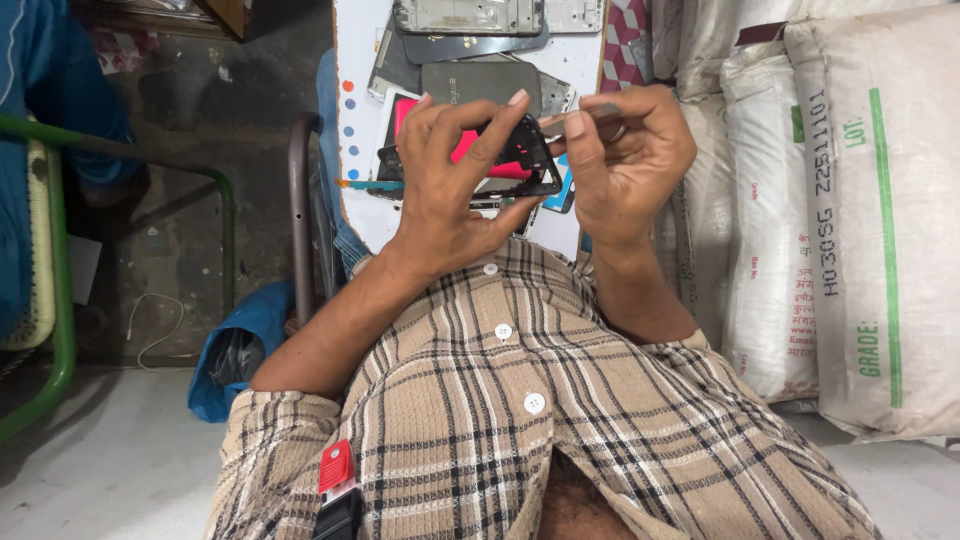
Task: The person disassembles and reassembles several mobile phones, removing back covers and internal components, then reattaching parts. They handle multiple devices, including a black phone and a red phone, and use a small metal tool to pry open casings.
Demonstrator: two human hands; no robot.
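My left hand (440, 185) grips a black phone frame (532, 158) by its edges and holds it tilted above a white board (358, 215) on my lap. To its right, my right hand (628, 165) pinches a thin metal tool (592, 110) whose tip touches the frame's upper right corner. A red phone part (470, 150) shows just behind the frame, partly hidden by my fingers. I cannot tell whether it is in my hand or lying on the board.
Several phone parts lie further up the board: a grey back cover (480, 85) and a metal frame (470, 15). A teal-handled tool (372, 184) lies at the board's left edge. White sacks (850, 200) stand at right, a green chair frame (62, 300) and blue bag (245, 345) at left.
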